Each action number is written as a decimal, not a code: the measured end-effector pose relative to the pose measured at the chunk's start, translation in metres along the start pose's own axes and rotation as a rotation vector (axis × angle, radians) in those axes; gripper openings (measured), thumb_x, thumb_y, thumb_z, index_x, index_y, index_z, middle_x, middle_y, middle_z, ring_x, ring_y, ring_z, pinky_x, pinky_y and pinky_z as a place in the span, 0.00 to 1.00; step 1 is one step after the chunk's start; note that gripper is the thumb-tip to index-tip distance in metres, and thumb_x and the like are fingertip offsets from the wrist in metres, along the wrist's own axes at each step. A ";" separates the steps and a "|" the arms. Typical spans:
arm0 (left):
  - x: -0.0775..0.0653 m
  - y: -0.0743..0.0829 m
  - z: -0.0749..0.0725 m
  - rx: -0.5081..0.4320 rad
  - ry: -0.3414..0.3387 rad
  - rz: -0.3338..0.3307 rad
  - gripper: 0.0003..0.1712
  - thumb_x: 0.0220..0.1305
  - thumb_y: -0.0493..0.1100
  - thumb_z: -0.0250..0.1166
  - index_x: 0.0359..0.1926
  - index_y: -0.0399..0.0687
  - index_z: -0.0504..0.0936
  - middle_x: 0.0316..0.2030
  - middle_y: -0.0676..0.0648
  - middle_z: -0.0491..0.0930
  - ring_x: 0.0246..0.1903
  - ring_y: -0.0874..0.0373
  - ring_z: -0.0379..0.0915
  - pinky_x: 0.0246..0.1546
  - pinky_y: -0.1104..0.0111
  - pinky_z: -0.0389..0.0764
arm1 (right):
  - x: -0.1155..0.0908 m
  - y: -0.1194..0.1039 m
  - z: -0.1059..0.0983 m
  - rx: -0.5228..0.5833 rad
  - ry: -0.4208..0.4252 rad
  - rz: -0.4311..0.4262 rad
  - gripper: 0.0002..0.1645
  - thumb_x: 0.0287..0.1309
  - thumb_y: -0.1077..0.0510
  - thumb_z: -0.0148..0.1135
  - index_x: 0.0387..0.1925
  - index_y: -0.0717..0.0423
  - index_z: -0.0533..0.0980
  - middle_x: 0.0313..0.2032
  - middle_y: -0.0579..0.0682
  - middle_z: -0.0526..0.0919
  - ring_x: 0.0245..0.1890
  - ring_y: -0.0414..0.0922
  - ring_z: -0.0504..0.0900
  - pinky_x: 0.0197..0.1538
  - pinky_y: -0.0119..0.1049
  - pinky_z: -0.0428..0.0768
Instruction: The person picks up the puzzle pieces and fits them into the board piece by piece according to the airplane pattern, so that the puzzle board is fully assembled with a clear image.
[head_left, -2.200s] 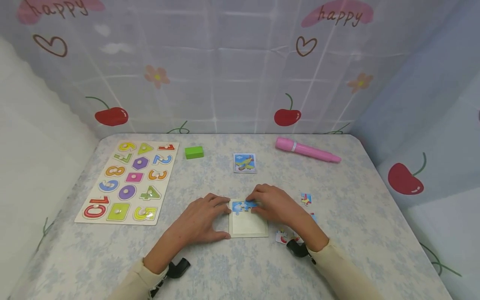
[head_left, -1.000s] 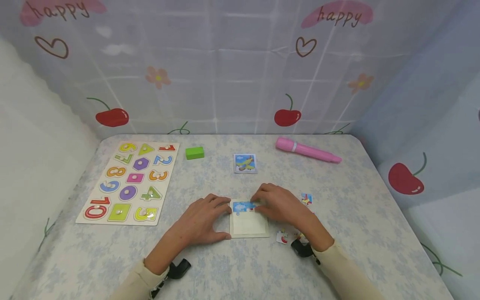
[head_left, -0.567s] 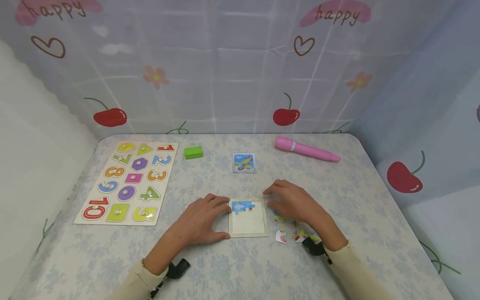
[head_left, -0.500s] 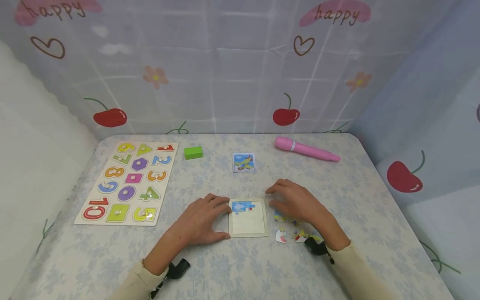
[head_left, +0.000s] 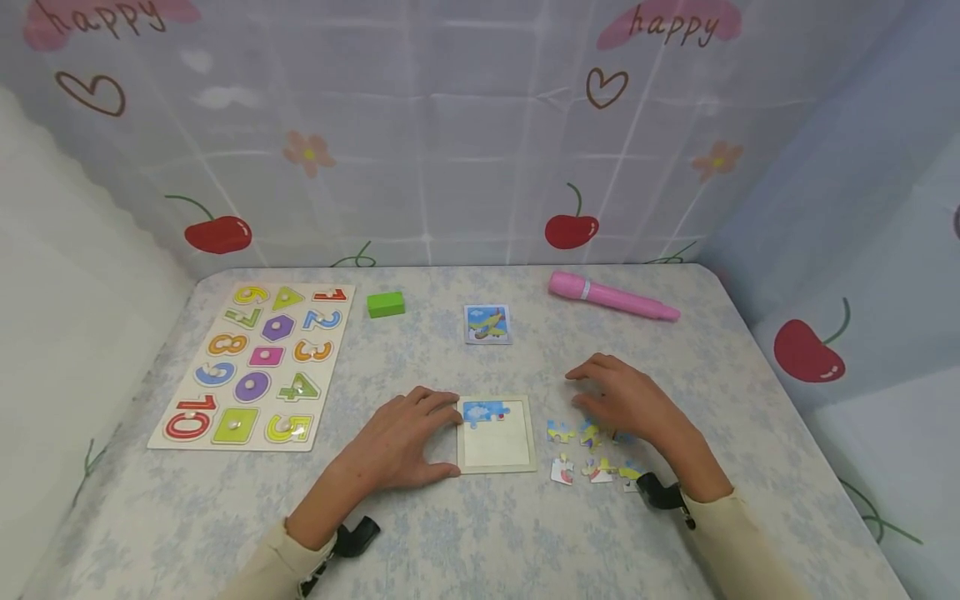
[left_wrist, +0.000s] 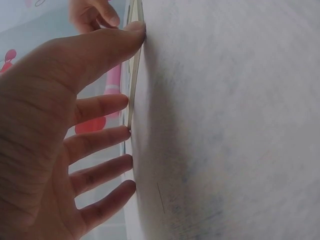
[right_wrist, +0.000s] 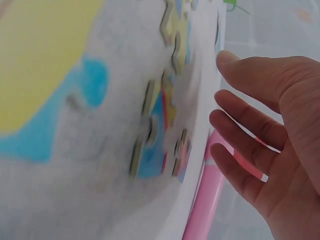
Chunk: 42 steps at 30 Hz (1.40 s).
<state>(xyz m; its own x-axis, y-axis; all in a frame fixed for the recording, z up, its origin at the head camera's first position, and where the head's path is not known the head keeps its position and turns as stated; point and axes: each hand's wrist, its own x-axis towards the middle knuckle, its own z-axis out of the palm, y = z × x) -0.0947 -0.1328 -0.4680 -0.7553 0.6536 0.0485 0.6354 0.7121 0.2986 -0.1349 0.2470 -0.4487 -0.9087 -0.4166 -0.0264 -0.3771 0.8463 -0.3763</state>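
Head view showed a printed curtain (head_left: 480, 125) standing behind a table (head_left: 420, 533) with flowered cover. If we take the pale tray (head_left: 531, 437) as the centre of a clock, the number board (head_left: 223, 397) lay between nine and ten o'clock, well apart from the hands. The left hand (head_left: 401, 442) was at nine o'clock, its fingers spread and grasping nothing; thumb and some fingertips touched the near edge of the tray, as the left wrist view also showed. The right hand (head_left: 633, 404) was between two and three o'clock, with fingers loosely bent, and it held nothing. The pink stick (head_left: 615, 296) lay between one and two o'clock. The tray itself was flat on the table, its floor mostly bare. At twelve o'clock was a picture card (head_left: 487, 324) with a plane, and between ten and eleven o'clock a green block (head_left: 386, 305). Smallest were the puzzle pieces: the joined blue pieces (head_left: 480, 412) sat in the tray's eleven o'clock corner, and the loose pieces (head_left: 562, 470) lay between three and four o'clock, some partly hidden by the right arm.

In my judgement, the step in hand was choosing a piece for the top row. The next move seemed to call for pinching one that fits the vacant one o'clock corner, while the left hand steadied the tray.
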 end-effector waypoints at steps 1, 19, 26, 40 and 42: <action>0.000 0.000 0.000 -0.001 0.001 0.001 0.38 0.59 0.71 0.76 0.64 0.60 0.84 0.72 0.51 0.76 0.67 0.51 0.72 0.57 0.52 0.81 | -0.001 0.002 -0.001 -0.002 -0.001 0.002 0.21 0.66 0.56 0.76 0.59 0.52 0.86 0.56 0.52 0.84 0.55 0.52 0.84 0.56 0.56 0.84; 0.001 0.000 0.001 0.005 -0.005 0.002 0.37 0.60 0.72 0.75 0.64 0.60 0.83 0.72 0.51 0.76 0.68 0.52 0.72 0.57 0.52 0.81 | -0.019 0.028 -0.007 -0.041 -0.041 0.096 0.24 0.64 0.56 0.78 0.60 0.56 0.84 0.55 0.55 0.83 0.56 0.56 0.82 0.57 0.59 0.83; 0.001 0.000 0.001 0.011 -0.003 0.013 0.37 0.61 0.71 0.75 0.64 0.60 0.83 0.72 0.51 0.76 0.68 0.52 0.72 0.57 0.52 0.80 | -0.023 0.034 -0.009 -0.031 -0.040 0.112 0.23 0.65 0.56 0.78 0.59 0.59 0.85 0.58 0.58 0.82 0.60 0.60 0.80 0.59 0.62 0.81; 0.000 0.000 0.003 0.010 0.004 0.012 0.37 0.61 0.72 0.75 0.64 0.60 0.83 0.72 0.51 0.76 0.67 0.52 0.72 0.57 0.52 0.80 | -0.023 0.033 -0.008 -0.047 0.013 0.090 0.23 0.63 0.52 0.79 0.58 0.52 0.85 0.54 0.54 0.85 0.56 0.57 0.83 0.55 0.61 0.83; 0.000 0.000 0.003 0.010 0.007 0.016 0.37 0.61 0.71 0.75 0.64 0.60 0.83 0.72 0.51 0.76 0.67 0.52 0.72 0.57 0.52 0.80 | -0.022 0.030 -0.008 -0.051 0.020 0.071 0.24 0.63 0.52 0.80 0.58 0.51 0.85 0.54 0.54 0.85 0.56 0.56 0.83 0.55 0.60 0.83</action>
<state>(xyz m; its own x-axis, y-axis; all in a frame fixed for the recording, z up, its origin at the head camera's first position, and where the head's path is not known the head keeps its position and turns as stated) -0.0940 -0.1320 -0.4707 -0.7463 0.6630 0.0593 0.6487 0.7044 0.2883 -0.1277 0.2845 -0.4523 -0.9367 -0.3485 -0.0326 -0.3196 0.8896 -0.3264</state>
